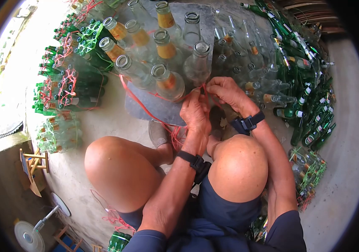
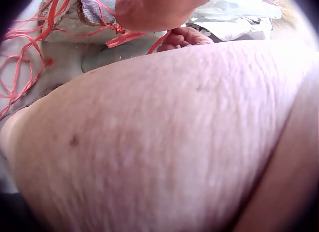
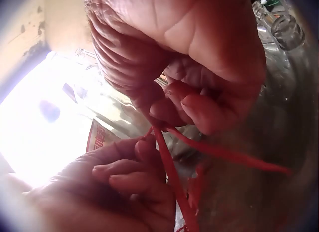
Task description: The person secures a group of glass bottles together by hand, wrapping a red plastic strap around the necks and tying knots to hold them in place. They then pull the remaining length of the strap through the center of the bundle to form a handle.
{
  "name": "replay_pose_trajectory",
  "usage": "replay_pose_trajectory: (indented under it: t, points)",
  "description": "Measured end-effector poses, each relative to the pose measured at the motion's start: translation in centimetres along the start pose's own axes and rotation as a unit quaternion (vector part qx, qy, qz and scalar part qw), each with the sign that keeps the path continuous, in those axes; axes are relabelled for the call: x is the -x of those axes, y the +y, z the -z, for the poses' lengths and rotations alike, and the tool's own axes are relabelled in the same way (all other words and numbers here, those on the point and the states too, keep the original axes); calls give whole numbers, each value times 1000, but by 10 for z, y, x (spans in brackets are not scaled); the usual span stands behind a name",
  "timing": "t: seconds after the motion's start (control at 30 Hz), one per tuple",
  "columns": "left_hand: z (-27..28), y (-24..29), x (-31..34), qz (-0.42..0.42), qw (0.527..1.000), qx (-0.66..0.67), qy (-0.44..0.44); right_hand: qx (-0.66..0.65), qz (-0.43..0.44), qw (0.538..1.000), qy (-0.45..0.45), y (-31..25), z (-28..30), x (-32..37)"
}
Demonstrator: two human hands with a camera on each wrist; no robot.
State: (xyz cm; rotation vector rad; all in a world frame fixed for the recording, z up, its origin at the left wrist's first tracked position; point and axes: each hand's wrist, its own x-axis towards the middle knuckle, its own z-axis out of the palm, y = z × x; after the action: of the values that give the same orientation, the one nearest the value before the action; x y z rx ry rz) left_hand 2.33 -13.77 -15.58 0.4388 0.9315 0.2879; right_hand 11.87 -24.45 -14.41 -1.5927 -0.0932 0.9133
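Observation:
Clear glass bottles (image 1: 169, 84), several with orange-yellow labels, stand upright in a cluster on a grey board (image 1: 146, 103). Red plastic string (image 1: 139, 103) runs round the near side of this cluster. My left hand (image 1: 195, 111) pinches the string at the near right corner, its fingers curled. Just to the right, my right hand (image 1: 230, 94) pinches the same string between thumb and forefinger. In the right wrist view, the strands of red string (image 3: 172, 177) cross between the two hands, with one loose end pointing right. A bare leg (image 2: 149, 132) covers most of the left wrist view.
Bundles of green bottles (image 1: 68, 84) tied with string stand on the left. More clear bottles (image 1: 246, 63) stand to the right, beside a heap of green bottles (image 1: 310, 109) lying down. Loose red string (image 1: 177, 136) hangs between the feet. A fan (image 1: 30, 235) stands at the lower left.

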Motion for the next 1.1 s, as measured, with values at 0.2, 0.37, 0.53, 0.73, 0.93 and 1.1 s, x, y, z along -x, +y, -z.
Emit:
replay_pose_trajectory:
  t: [0.2, 0.37, 0.53, 0.73, 0.93, 1.1]
  points:
    - [1, 5, 0, 12, 1000, -25, 7, 175, 136, 970, 95, 15, -5, -7]
    - [1, 6, -2, 11, 1000, -27, 0, 234, 152, 951, 135, 10, -13, -7]
    - [1, 5, -5, 20, 999, -31, 23, 240, 98, 960, 110, 3, -8, 11]
    - [9, 3, -10, 9, 999, -52, -12, 209, 131, 959, 142, 9, -20, 25]
    - [10, 4, -9, 3, 998, -54, -14, 175, 157, 968, 86, 26, -23, 12]
    - [8, 4, -10, 11, 999, -52, 7, 131, 104, 985, 51, -1, -23, 27]
